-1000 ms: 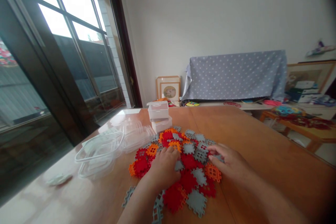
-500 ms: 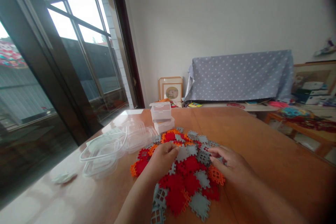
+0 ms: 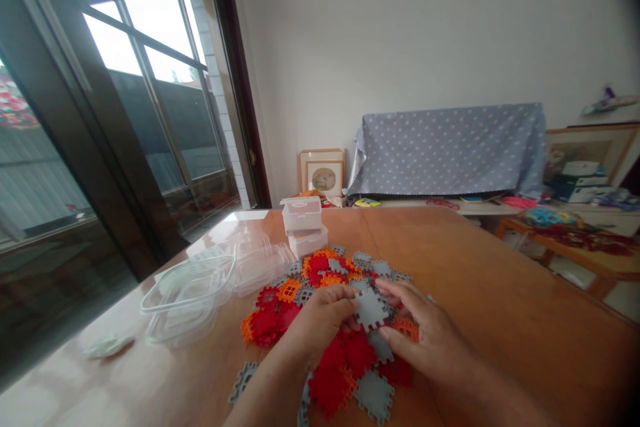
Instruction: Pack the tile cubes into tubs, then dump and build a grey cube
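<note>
My left hand (image 3: 327, 320) pinches a grey square interlocking tile (image 3: 371, 310) with notched edges by its left side, above the pile. Close to the tile's right side is my right hand (image 3: 425, 323), its thumb and fingers apart; whether the fingertips touch the tile I cannot tell. Beneath both hands spreads a heap of similar pieces: solid red tiles (image 3: 330, 380), orange lattice tiles (image 3: 289, 290) and grey tiles (image 3: 375, 395). One grey lattice tile (image 3: 243, 381) lies left of my left forearm. My hands hide part of the heap.
Clear plastic containers (image 3: 187, 287) lie left of the heap. Two small white lidded boxes (image 3: 303, 215) are stacked behind it. A small pale crumpled item (image 3: 109, 345) rests near the left of the wooden table (image 3: 500, 320).
My left hand has moved right with the grey tile, now tilted up and in clearer view. My right hand has come closer to it. The camera view has shifted slightly.
</note>
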